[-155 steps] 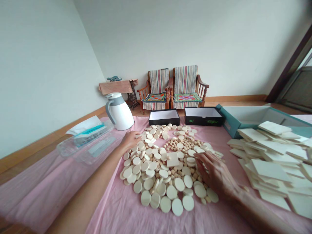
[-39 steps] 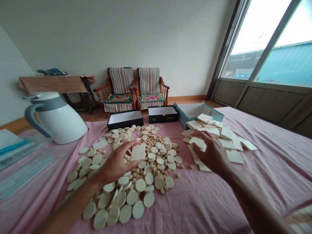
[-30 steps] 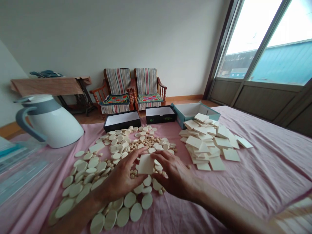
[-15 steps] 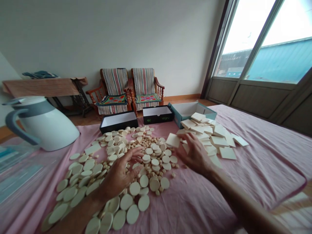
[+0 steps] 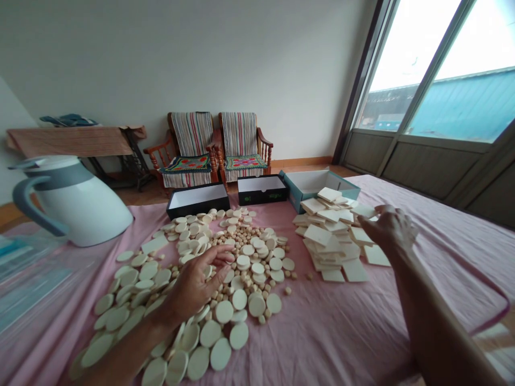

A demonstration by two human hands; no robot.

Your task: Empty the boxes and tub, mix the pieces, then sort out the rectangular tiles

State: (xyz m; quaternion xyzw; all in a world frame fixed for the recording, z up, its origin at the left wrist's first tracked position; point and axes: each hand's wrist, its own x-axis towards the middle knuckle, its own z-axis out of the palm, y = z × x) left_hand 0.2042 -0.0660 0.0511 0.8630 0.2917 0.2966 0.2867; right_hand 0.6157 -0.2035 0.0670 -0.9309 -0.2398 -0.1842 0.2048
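Right hand [image 5: 388,229] has swung out to the right of the square cream tiles [image 5: 317,234], fingers curled, grip unclear. Nearer, left hand [image 5: 192,287] open, empty, over loose discs [image 5: 224,311]. Tiles look light, stiff: pinch by edges.

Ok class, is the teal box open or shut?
Open: no lid covers the teal box, its white inside shows, and cream squares pile against its front.

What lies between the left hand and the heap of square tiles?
Head view: from the left hand, cream discs, small round pellets, then a narrow strip of pink cloth before the square tiles.
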